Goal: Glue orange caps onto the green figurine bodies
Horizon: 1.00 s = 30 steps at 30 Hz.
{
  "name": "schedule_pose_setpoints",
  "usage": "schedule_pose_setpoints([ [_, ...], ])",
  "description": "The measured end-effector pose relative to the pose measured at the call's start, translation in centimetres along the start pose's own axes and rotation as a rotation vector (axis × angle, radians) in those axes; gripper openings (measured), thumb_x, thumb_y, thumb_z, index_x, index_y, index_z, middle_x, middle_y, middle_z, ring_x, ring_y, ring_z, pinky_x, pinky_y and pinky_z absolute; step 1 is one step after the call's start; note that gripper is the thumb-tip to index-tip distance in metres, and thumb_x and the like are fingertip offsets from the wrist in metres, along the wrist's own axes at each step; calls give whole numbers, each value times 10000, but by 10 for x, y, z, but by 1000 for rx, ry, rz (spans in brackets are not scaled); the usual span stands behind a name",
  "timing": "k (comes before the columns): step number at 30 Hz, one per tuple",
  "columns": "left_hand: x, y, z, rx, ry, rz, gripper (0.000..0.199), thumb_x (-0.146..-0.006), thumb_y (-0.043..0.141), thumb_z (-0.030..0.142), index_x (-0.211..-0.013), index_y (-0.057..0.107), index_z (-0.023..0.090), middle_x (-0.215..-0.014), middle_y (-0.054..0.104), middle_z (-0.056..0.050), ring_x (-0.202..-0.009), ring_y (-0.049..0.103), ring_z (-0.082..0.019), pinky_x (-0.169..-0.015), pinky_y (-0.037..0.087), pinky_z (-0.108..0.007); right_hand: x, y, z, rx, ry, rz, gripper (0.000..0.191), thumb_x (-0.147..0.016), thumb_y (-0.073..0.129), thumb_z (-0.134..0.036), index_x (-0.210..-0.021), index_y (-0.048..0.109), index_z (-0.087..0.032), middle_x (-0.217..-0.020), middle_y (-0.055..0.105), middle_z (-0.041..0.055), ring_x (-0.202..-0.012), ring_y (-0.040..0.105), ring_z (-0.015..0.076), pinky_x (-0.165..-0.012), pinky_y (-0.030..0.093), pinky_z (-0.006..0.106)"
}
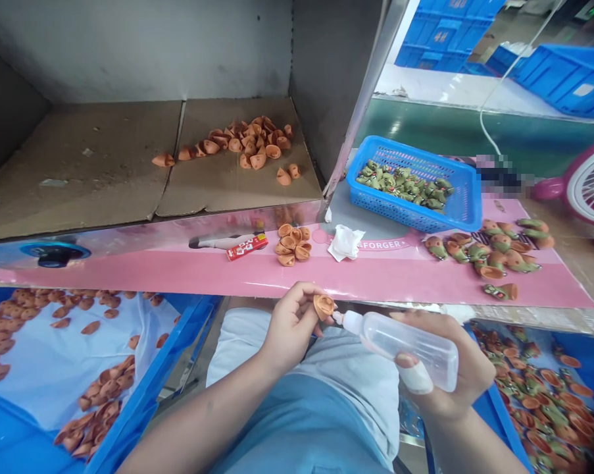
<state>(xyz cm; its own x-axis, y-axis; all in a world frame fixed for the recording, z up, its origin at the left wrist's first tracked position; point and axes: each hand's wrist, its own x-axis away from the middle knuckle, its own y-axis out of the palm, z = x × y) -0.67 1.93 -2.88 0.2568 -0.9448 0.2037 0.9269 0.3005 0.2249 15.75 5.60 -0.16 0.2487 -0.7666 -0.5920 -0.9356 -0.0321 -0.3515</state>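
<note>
Between its fingertips my left hand (pixel 297 322) grips a small orange cup-shaped piece (pixel 323 305), hollow side up. My right hand (pixel 439 368) is wrapped round a clear squeeze bottle (pixel 415 345), tilted so its narrow nozzle points left at the piece's edge. Whether the nozzle touches the piece I cannot tell. A white wrap covers one finger of the right hand. Just beyond my hands, several similar orange pieces (pixel 293 245) sit clustered on the pink mat (pixel 218 271), beside a crumpled white tissue (pixel 346 242) and a small red packet (pixel 247 247).
More orange pieces (pixel 257 141) lie on cardboard inside a metal booth (pixel 336 85). A blue basket (pixel 467 197) holds green figures; assembled green-and-orange pieces (pixel 498 250) lie at right. Blue bins flank my lap, left (pixel 143 408) and right (pixel 508 428). A pink fan (pixel 593 184) stands far right.
</note>
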Motion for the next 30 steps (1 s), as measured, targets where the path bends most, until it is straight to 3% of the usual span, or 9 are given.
schedule_pose_setpoints([
  [30,-5,-3,-4,8,-9,17,78,-751,496,171,-824,470,160,-749,608,-20,-561,576,-109,-391,413,-161,0,-3,7,-34,-2,-6,259,-662,631,-236,-904,594,-153,-705,596,50,-532,533,140,-413,388,250],
])
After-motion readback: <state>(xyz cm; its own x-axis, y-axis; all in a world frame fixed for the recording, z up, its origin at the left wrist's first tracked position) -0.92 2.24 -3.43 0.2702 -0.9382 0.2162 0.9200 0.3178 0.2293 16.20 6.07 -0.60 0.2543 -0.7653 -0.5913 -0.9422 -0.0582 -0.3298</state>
